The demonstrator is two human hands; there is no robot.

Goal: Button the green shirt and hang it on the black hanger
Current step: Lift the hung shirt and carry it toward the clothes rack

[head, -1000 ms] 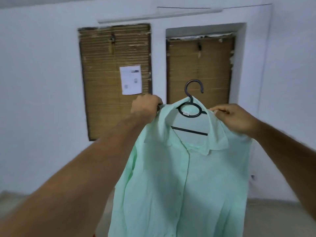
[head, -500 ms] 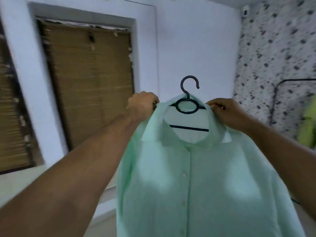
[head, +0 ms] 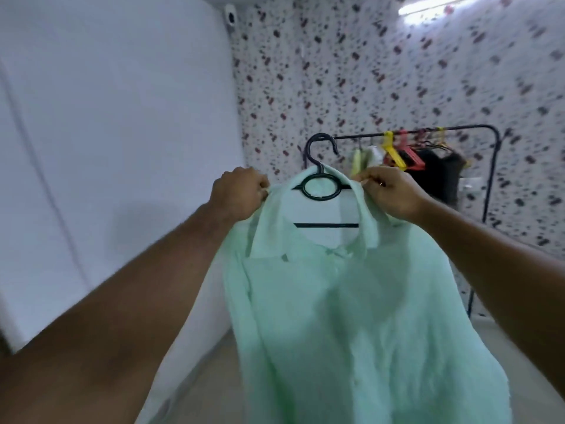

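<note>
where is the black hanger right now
In the head view the black hanger is at centre, inside the collar of the green shirt, held up between the left hand and right hand, with the black clothes rack behind to the right.

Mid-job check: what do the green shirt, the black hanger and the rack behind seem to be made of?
Pale green button-up shirt: thin matte woven cloth, perhaps cotton; it drapes in soft folds. Black ring-necked hanger: likely moulded plastic, smooth and uniformly black. Black clothes rack: thin bent tube, probably painted metal.
</note>
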